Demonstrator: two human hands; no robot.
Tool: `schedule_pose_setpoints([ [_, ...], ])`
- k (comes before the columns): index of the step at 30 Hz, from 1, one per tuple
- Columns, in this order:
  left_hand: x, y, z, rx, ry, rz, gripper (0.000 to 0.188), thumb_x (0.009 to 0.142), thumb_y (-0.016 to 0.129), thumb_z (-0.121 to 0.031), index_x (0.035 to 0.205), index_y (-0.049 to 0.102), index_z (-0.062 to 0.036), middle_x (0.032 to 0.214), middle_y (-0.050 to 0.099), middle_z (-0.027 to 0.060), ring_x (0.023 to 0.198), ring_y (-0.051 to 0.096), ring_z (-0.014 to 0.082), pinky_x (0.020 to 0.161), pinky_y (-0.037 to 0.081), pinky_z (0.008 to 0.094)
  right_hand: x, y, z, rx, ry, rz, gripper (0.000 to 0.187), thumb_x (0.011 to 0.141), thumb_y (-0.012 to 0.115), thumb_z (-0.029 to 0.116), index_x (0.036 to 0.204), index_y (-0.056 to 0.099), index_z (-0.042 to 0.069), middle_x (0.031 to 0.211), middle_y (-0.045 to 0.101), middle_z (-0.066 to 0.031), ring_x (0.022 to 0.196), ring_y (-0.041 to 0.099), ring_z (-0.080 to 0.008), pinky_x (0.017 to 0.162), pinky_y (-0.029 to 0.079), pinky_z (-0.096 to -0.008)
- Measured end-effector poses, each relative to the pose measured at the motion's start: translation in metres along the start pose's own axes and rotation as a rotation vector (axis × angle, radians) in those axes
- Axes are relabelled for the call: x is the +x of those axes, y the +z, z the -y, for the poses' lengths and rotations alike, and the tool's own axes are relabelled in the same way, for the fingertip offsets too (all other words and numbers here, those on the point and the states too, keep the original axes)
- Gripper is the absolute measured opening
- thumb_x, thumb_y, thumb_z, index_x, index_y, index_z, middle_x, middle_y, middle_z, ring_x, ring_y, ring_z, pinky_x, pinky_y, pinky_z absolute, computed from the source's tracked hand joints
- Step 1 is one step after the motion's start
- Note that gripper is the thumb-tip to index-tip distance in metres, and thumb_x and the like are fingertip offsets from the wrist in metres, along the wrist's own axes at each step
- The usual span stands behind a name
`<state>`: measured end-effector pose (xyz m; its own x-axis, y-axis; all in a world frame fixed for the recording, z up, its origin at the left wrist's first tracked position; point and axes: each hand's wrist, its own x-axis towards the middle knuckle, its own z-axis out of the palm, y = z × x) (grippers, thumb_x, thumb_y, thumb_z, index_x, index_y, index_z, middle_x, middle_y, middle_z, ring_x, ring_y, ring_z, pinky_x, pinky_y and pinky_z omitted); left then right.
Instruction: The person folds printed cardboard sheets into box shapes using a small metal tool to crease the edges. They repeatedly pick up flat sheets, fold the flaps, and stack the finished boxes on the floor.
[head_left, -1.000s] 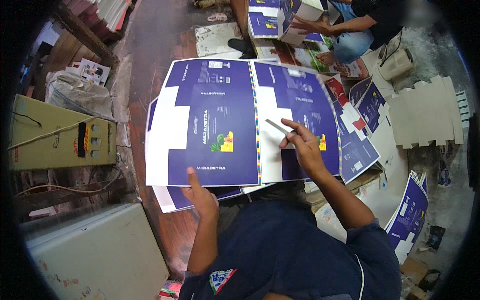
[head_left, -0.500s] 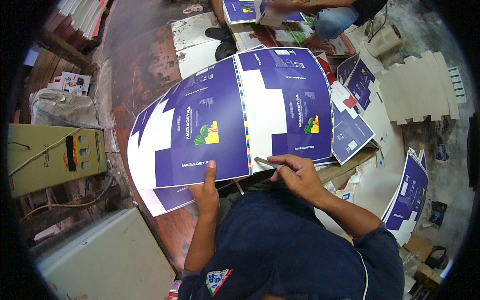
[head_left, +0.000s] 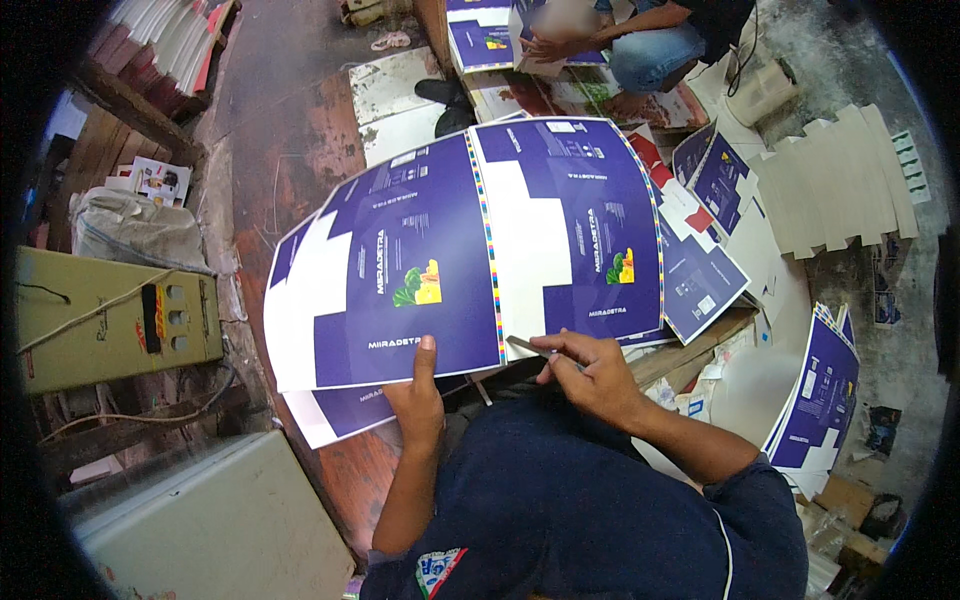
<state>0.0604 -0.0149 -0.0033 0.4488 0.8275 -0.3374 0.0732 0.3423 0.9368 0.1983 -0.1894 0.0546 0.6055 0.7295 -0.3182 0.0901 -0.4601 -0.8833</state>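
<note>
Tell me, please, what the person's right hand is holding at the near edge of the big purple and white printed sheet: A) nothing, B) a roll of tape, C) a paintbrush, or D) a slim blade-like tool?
D: the right hand pinches a slim grey blade-like tool at the near edge of the printed sheet, while the left hand grips that edge.

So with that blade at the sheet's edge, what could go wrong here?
1. The right hand holds a thin blade close to the left hand, whose thumb presses the printed sheet; a slip might cut it.
2. The sheet bows upward, held only at its near edge, so it may shift and the cut wander.
</note>
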Motion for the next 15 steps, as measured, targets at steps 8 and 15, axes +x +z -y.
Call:
schedule_pose_setpoints([
  [8, 0.002, 0.002, -0.005, -0.068, 0.022, 0.054, 0.046, 0.091, 0.065, -0.011, 0.129, 0.047, 0.0070, 0.124, 0.056, 0.0151, 0.113, 0.055, 0.0229, 0.102, 0.041, 0.0361, -0.006, -0.002, 0.011, -0.198, -0.129, 0.214, 0.030, 0.090, 0.050, 0.011, 0.111, 0.070, 0.006, 0.069, 0.069, -0.0056, 0.068, 0.069, -0.0195, 0.117, 0.022, -0.0576],
  [15, 0.010, -0.002, 0.010, -0.240, 0.006, 0.009, 0.047, 0.088, 0.069, -0.009, 0.128, 0.049, 0.0043, 0.118, 0.059, 0.0129, 0.108, 0.057, 0.0234, 0.099, 0.043, 0.0364, -0.001, -0.023, -0.004, -0.399, -0.575, 0.004, 0.039, 0.084, 0.064, 0.010, 0.123, 0.061, 0.005, 0.108, 0.066, -0.0123, 0.101, 0.063, -0.0292, 0.109, 0.036, -0.0553],
])
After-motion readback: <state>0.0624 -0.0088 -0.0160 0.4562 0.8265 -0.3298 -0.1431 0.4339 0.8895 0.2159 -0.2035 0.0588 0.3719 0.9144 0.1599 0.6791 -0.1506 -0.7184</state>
